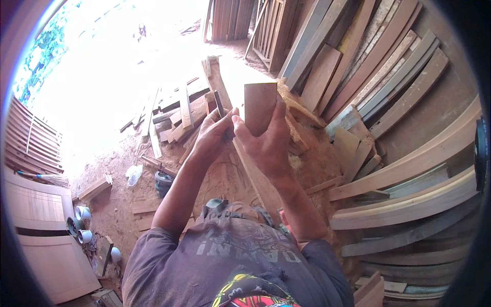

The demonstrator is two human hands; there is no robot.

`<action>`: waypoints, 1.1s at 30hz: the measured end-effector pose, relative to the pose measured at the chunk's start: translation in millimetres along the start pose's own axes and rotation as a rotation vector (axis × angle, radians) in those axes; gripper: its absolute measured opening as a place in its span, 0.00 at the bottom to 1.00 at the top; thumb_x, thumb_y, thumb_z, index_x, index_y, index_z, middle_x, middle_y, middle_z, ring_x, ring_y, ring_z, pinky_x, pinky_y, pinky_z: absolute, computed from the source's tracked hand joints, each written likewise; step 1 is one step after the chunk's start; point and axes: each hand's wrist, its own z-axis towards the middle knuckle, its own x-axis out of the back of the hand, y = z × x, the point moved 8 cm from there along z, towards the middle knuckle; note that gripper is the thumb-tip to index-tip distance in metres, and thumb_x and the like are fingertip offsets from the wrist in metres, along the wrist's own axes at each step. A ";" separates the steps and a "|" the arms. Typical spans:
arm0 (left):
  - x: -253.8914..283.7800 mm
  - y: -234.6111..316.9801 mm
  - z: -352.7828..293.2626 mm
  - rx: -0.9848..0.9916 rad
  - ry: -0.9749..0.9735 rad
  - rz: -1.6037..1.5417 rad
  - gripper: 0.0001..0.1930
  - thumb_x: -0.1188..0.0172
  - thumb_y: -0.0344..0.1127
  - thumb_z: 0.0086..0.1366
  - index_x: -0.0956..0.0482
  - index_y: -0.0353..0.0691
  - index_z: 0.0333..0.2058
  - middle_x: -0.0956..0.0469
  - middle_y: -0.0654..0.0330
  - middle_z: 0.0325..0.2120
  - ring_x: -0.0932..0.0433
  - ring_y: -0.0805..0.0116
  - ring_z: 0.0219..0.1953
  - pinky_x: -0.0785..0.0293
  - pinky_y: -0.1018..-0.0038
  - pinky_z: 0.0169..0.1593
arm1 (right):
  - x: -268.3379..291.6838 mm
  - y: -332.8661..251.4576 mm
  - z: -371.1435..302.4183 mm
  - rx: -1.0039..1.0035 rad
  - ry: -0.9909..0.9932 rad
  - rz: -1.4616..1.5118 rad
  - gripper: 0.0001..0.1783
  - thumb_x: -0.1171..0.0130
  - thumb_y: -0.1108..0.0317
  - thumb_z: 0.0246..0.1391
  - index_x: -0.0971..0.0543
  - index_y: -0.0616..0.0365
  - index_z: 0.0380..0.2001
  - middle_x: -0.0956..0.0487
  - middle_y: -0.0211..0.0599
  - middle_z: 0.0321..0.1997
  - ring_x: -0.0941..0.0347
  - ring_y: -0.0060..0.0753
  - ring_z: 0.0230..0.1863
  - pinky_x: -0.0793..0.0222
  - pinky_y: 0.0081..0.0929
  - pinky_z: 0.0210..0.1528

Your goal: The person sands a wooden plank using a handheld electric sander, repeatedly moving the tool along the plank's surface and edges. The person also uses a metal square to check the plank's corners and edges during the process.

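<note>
In front of my chest, my right hand [270, 146] grips a flat rectangular wooden block [260, 105], brown and held upright. Its thumb lies across the near corner and the fingers wrap the right side. Just left of it, my left hand [209, 135] is closed on a slim dark rod-like tool [219, 103]. The rod's upper end sticks up past the fingers, and its exact kind cannot be made out. Both hands are close together, with the left fingertips near the right thumb. A long wooden plank [258, 181] runs beneath them.
Offcuts [179, 115] lie heaped on the dirt floor ahead. Long boards [353, 66] lean at the right, above curved timbers [409, 199]. A dark round container [163, 183] and a plastic bag [134, 175] sit left, with white pots [83, 212] beside wooden panels [56, 266].
</note>
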 end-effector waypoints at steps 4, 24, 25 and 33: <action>-7.6 3.0 -3.2 -0.009 0.023 -0.028 0.12 0.34 0.42 0.78 0.20 0.41 0.49 0.18 0.69 0.36 0.19 0.82 0.35 0.21 0.80 0.39 | 1.7 -0.7 0.2 -0.064 -0.034 -0.017 0.42 0.24 0.66 0.58 0.36 0.70 0.67 0.19 0.57 0.54 0.14 0.49 0.50 0.15 0.40 0.51; -20.9 3.6 3.6 -0.029 -0.088 -0.056 0.18 0.33 0.46 0.77 0.22 0.37 0.50 0.17 0.60 0.41 0.16 0.72 0.41 0.16 0.71 0.47 | 8.2 -4.6 12.8 0.001 -0.034 -0.004 0.40 0.26 0.67 0.59 0.36 0.66 0.68 0.19 0.53 0.55 0.16 0.47 0.54 0.17 0.41 0.55; -19.1 3.1 4.1 -0.017 -0.084 -0.045 0.16 0.34 0.44 0.77 0.22 0.36 0.50 0.17 0.60 0.41 0.16 0.72 0.41 0.16 0.71 0.47 | 8.0 -5.2 12.7 -0.010 -0.041 0.018 0.39 0.27 0.68 0.59 0.36 0.66 0.67 0.19 0.52 0.55 0.16 0.44 0.54 0.18 0.39 0.56; 72.0 76.9 -13.1 -0.433 0.379 0.419 0.20 0.53 0.41 0.81 0.22 0.34 0.60 0.22 0.63 0.41 0.25 0.77 0.33 0.28 0.78 0.37 | 8.5 11.8 -13.7 0.029 -0.059 -0.083 0.42 0.24 0.66 0.57 0.35 0.66 0.67 0.19 0.55 0.54 0.15 0.47 0.52 0.18 0.42 0.53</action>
